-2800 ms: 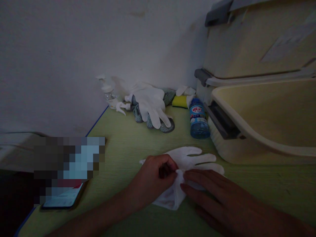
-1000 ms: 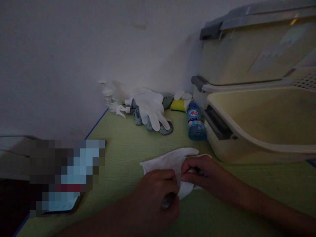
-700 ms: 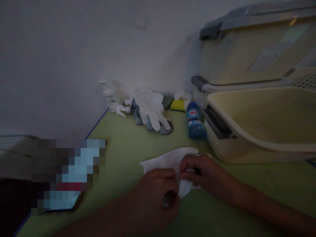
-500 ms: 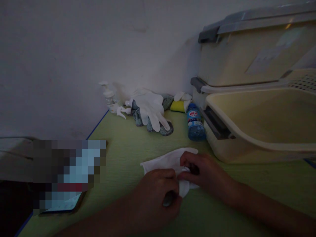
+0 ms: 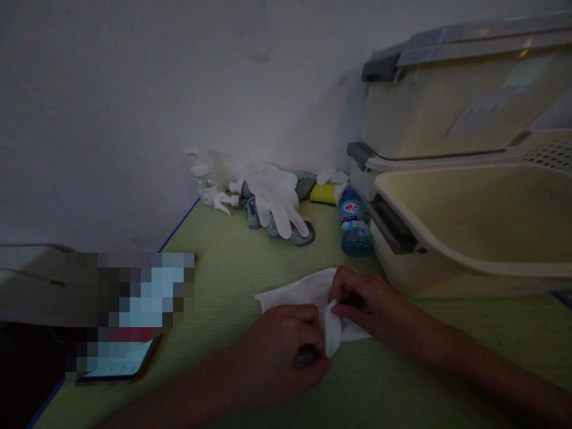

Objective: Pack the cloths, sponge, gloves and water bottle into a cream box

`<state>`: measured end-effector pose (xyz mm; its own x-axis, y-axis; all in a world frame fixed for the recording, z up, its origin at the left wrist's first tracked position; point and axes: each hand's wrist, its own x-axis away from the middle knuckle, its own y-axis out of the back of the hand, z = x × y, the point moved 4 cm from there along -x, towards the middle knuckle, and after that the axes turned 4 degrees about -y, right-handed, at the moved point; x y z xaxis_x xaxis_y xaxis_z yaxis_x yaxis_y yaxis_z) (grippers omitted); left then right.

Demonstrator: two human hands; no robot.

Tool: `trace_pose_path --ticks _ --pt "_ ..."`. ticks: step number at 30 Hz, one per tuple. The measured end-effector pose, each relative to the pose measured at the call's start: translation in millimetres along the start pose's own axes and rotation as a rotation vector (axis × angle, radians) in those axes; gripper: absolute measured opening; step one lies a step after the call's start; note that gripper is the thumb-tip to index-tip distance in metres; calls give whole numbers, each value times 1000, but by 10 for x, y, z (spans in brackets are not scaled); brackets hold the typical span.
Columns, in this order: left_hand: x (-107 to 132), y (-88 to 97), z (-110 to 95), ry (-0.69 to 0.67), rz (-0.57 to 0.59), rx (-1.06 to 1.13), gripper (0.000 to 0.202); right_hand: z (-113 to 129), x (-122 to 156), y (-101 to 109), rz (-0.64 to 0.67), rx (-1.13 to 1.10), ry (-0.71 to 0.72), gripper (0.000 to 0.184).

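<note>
A white cloth (image 5: 297, 288) lies partly spread on the green table, with its near part bunched between my hands. My left hand (image 5: 286, 351) is closed, its thumb and fingers pinching the near edge of the cloth. Just to the right, my right hand (image 5: 364, 301) pinches a raised fold of the same cloth between thumb and fingertips. Both hands hide parts of the cloth, so its full shape cannot be made out.
Behind the cloth, a white glove (image 5: 272, 196) lies over grey mesh fabric (image 5: 252, 211). Nearby stand a pump bottle (image 5: 203, 179), a yellow sponge (image 5: 322, 193) and a blue bottle (image 5: 355, 226). A cream bin (image 5: 424, 280) bounds the right; a phone (image 5: 120, 363) lies left.
My right hand has shifted slightly to the right, drawing the pinched fold of cloth with it. My left hand stays almost where it was. The view has tilted a little.
</note>
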<state>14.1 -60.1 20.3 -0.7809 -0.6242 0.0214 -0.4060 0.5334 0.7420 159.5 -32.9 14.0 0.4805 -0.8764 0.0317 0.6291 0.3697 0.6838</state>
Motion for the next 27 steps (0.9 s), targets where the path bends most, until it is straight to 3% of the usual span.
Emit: trace_pose_path --ticks 6,12,17,20,24,27 --pt "34 -6 -92 -44 70 -17 6 65 39 -42 -52 162 65 11" --pt "46 -45 -252 -168 239 -12 48 137 38 10 -40 248 73 15" --pt "92 -76 -340 -356 271 -80 43 125 34 9 -82 258 89 18" --pt "95 -52 -278 -467 185 -52 33 106 32 19 -129 302 145 19" --pt "28 84 7 -419 -166 -118 22 84 33 37 -191 448 290 19" --pt "-25 104 167 -379 -174 -264 28 45 32 33 -210 520 337 14"
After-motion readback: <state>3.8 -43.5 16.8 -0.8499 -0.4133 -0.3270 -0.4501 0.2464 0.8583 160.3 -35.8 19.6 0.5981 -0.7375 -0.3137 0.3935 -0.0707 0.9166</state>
